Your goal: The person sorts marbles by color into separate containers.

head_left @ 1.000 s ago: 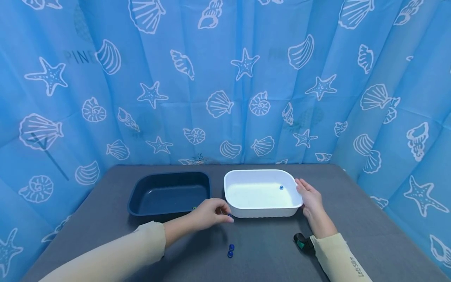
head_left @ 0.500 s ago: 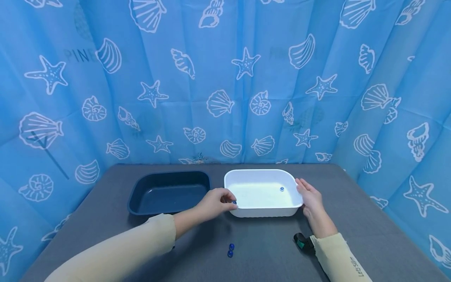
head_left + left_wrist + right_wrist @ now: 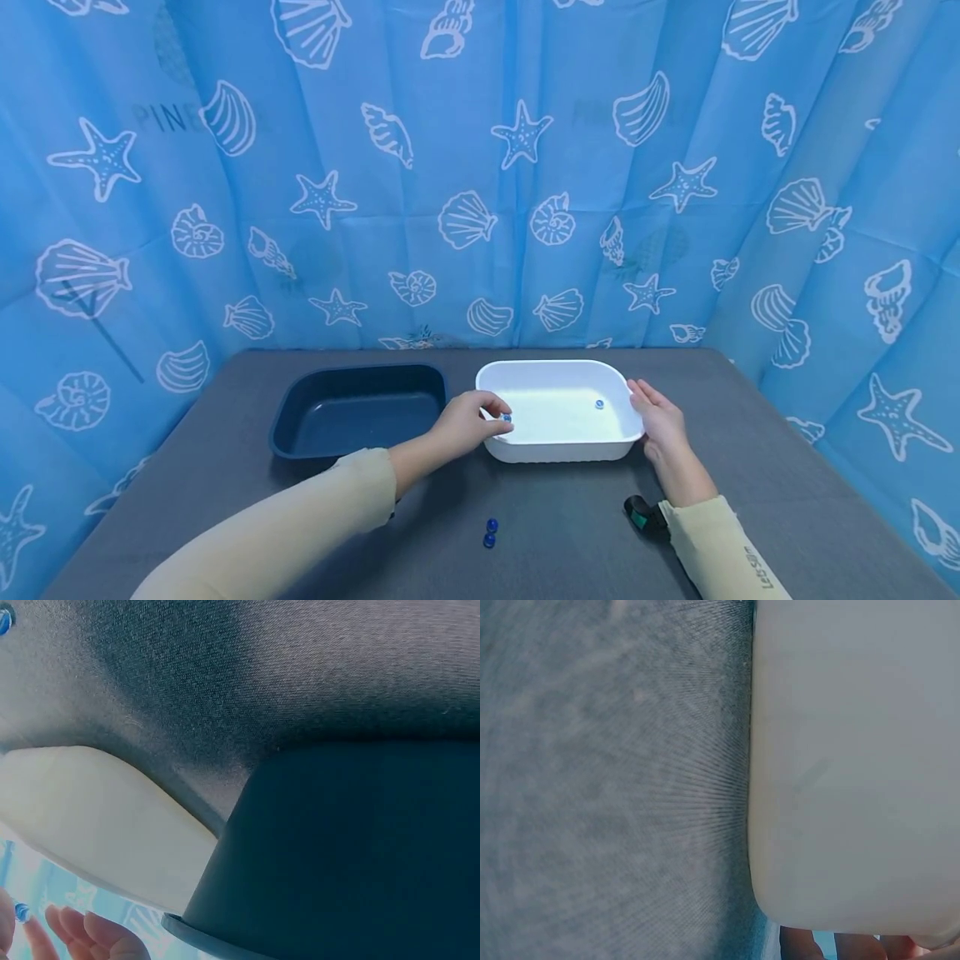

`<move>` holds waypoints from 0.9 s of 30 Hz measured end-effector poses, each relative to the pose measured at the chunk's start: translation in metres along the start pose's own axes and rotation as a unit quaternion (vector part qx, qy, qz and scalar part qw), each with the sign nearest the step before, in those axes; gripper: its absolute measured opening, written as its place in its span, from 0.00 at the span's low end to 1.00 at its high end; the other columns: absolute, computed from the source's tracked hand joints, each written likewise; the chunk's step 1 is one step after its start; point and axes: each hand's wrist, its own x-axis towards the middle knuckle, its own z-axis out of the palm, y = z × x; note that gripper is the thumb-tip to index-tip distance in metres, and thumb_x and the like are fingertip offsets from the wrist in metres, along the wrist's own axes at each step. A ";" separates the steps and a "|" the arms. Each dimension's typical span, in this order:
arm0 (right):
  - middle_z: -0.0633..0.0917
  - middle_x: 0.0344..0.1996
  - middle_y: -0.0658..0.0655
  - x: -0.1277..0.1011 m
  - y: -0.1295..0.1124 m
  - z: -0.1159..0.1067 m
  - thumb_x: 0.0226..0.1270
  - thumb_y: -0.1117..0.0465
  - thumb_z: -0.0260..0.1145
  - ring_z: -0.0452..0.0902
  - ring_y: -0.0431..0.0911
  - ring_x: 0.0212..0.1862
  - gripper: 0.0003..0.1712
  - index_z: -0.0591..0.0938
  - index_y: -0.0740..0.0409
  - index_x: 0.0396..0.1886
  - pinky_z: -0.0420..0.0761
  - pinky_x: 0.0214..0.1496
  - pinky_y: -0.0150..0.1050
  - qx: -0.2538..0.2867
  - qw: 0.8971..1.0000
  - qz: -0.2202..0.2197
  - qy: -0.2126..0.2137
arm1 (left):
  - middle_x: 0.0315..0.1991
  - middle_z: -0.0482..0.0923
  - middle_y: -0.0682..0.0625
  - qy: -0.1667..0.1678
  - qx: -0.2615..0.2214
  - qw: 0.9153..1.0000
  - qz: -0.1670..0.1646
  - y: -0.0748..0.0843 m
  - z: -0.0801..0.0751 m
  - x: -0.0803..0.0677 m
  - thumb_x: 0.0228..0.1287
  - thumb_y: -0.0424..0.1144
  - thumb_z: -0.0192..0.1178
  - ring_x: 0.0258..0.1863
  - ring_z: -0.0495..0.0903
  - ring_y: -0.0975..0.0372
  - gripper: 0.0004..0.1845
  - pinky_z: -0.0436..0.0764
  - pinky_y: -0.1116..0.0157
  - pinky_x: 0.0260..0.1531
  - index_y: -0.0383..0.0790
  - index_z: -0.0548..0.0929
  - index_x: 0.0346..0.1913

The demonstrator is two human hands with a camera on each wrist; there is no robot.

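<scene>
Hands work at a white oval plastic tub [image 3: 558, 450] on the dark grey cloth-covered worktop [image 3: 750, 467]. The left hand [image 3: 468, 425] pinches a small blue glass marble [image 3: 507, 417] between thumb and fingertips, just over the tub's left rim. The right hand [image 3: 660, 421] rests against the tub's right end, fingers fairly straight along the rim, gripping nothing. A second blue marble [image 3: 599, 404] lies inside the white tub, towards the right. Two more blue marbles [image 3: 491, 532] sit touching each other on the worktop, near the front. A dark navy rectangular plastic tub [image 3: 360, 410] stands just left of the white one
</scene>
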 end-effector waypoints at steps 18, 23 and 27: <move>0.67 0.69 0.53 0.011 0.007 0.001 0.77 0.63 0.52 0.61 0.44 0.70 0.29 0.60 0.54 0.75 0.66 0.65 0.37 -0.003 1.000 -0.011 0.015 | 0.37 0.78 0.48 0.023 -0.014 1.000 -0.009 0.002 0.009 0.013 0.63 0.33 0.65 0.32 0.73 0.60 0.09 0.75 0.68 0.29 0.33 0.84 0.44; 0.66 0.70 0.55 0.004 0.003 0.002 0.78 0.64 0.50 0.60 0.45 0.71 0.29 0.58 0.55 0.76 0.63 0.68 0.39 -0.008 1.000 -0.011 0.009 | 0.36 0.78 0.48 0.030 -0.013 0.999 -0.012 -0.001 0.007 0.011 0.62 0.33 0.65 0.31 0.73 0.60 0.08 0.75 0.68 0.29 0.34 0.84 0.43; 0.65 0.70 0.55 0.003 0.002 0.002 0.78 0.64 0.50 0.59 0.45 0.71 0.29 0.58 0.55 0.76 0.62 0.68 0.39 -0.008 1.000 -0.014 0.005 | 0.35 0.78 0.48 0.030 -0.014 0.999 -0.003 -0.005 0.006 0.005 0.62 0.33 0.65 0.31 0.73 0.60 0.08 0.75 0.68 0.29 0.33 0.84 0.43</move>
